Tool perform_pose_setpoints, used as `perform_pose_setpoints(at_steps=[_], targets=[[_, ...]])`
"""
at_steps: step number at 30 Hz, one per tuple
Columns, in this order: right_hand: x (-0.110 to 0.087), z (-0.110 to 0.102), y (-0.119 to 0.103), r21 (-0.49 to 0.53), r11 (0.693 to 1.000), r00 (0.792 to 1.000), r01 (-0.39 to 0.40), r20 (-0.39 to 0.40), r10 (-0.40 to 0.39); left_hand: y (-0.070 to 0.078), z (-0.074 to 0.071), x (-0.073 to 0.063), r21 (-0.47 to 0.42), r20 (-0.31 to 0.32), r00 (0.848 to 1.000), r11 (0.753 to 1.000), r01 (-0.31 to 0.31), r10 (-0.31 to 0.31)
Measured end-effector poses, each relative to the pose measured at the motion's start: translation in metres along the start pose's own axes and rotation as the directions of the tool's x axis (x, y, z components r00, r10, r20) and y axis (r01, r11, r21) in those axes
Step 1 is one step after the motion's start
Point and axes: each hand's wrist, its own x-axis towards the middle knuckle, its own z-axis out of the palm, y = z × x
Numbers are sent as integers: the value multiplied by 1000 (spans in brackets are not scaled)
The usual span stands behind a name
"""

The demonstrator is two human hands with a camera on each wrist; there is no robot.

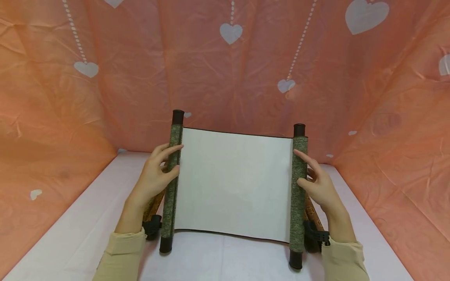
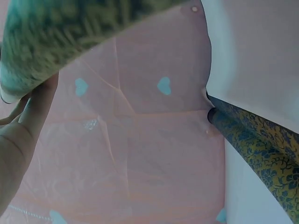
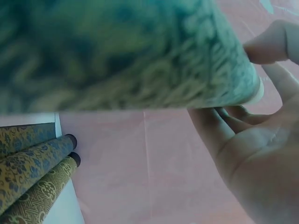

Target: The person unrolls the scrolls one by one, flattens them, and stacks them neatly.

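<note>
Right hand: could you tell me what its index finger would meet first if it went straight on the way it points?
The right hand grips the scroll's right roller, so its index finger already lies on it. Past the roller, that line probably crosses the white sheet, though depth is unclear.

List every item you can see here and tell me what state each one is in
Scroll: unrolled, blank white sheet showing, held up above the table.
Left roller: gripped by the left hand.
Right roller: gripped by the right hand.
Spare scrolls: rolled up, lying on the table.
</note>
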Motion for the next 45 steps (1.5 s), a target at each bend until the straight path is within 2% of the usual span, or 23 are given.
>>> perform_pose_setpoints(at_steps=[5,9,14,19,25,28,39,45], targets=[[2,-4,-2,5,1000,1000,1,23,-1,-1,-2,0,4,-16,1000,1000,13,-13],[2,-4,-2,-2,1000,999,-20,29,20,-2,-2,1,38,-42,999,999,-14,15],[2,-3,-2,-24,999,999,-38,8,38,0,-2,2,79,-51,998,997,-19,23],[1,-3,0,-49,999,1000,-13,-2,13,1,-4,0,100,-55,998,995,5,1],[2,-7,2,-35,998,998,57,-10,-57,3,-9,-3,96,-75,997,995,22,-15],[1,-9,2,-15,997,997,80,-12,-81,3,-11,-2,88,-71,997,996,14,-8],[-2,-17,2,6,996,996,87,6,-87,-1,-16,-5,65,-27,1000,998,-12,14],[-3,-22,5,55,998,999,41,7,-41,-8,-21,-9,87,-45,999,996,-17,21]])
